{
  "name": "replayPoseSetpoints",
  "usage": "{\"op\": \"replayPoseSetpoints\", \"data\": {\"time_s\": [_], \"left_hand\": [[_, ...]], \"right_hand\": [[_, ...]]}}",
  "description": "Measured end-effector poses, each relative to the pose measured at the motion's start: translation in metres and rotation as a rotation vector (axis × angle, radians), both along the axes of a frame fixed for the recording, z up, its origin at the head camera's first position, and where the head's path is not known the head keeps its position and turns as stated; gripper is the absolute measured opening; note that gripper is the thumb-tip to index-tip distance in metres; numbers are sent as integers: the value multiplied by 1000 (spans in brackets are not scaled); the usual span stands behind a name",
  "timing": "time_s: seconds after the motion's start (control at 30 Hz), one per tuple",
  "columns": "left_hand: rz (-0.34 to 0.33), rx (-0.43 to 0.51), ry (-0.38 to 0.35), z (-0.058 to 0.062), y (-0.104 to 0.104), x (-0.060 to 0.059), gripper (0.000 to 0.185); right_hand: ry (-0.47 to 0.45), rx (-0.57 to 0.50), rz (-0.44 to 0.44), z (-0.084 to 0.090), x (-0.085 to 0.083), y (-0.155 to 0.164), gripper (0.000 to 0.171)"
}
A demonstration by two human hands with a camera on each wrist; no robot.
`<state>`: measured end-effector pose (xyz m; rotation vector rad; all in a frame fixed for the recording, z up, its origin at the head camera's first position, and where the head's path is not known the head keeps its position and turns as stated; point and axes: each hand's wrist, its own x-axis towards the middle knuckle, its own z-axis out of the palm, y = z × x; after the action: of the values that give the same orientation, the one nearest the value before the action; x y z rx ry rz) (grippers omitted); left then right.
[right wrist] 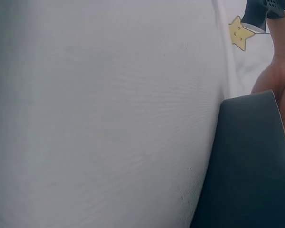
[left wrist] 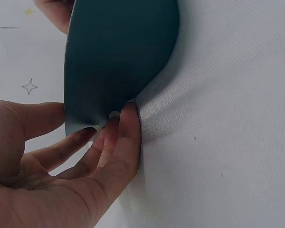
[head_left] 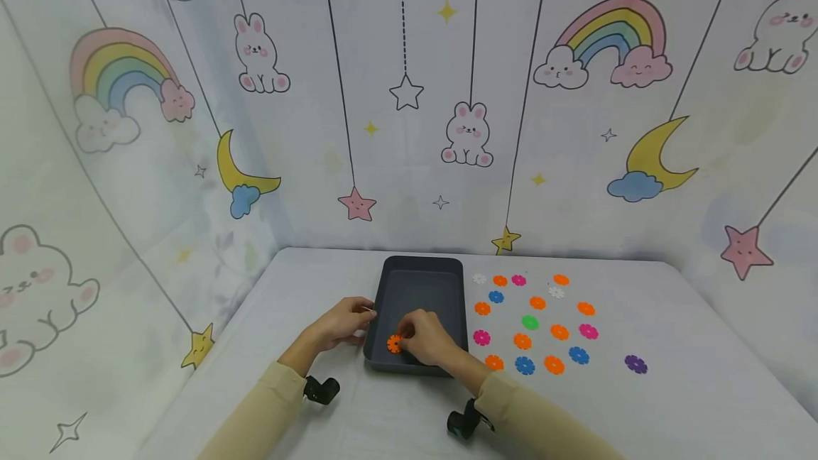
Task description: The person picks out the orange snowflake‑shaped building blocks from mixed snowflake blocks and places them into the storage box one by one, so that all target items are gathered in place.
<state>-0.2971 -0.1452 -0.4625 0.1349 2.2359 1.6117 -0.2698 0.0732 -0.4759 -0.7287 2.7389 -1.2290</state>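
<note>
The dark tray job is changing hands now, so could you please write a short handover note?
Left hand: straight fingers press the dark tray's left wall, steadying it.
Right hand: inside the tray, pinching an orange flower disc just above the floor.
Done: that disc has reached the tray; no others visible inside.
Left: the other coloured discs lie on the table right of the tray.

One tray (head_left: 418, 265), perhaps twenty flower discs (head_left: 537, 302): ten orange, three pink, three blue, two white, one green, one purple.

Both forearms reach forward over the table's near edge; left hand (head_left: 345, 324) fingers straight and pressing, right hand (head_left: 427, 338) curled, pinching.
</note>
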Motion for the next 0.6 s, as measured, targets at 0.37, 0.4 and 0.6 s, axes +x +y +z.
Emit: {"op": "replayPoseSetpoints", "data": {"time_s": [0.37,0.4,0.6], "left_hand": [[-8,4,-5,2,1,-1,43],[-6,6,-8,2,1,-1,42],[7,1,-9,2,1,0,42]], "right_hand": [[-16,14,31,5,4,7,22],[-19,14,41,7,5,9,24],[10,36,78,14,14,29,29]]}}
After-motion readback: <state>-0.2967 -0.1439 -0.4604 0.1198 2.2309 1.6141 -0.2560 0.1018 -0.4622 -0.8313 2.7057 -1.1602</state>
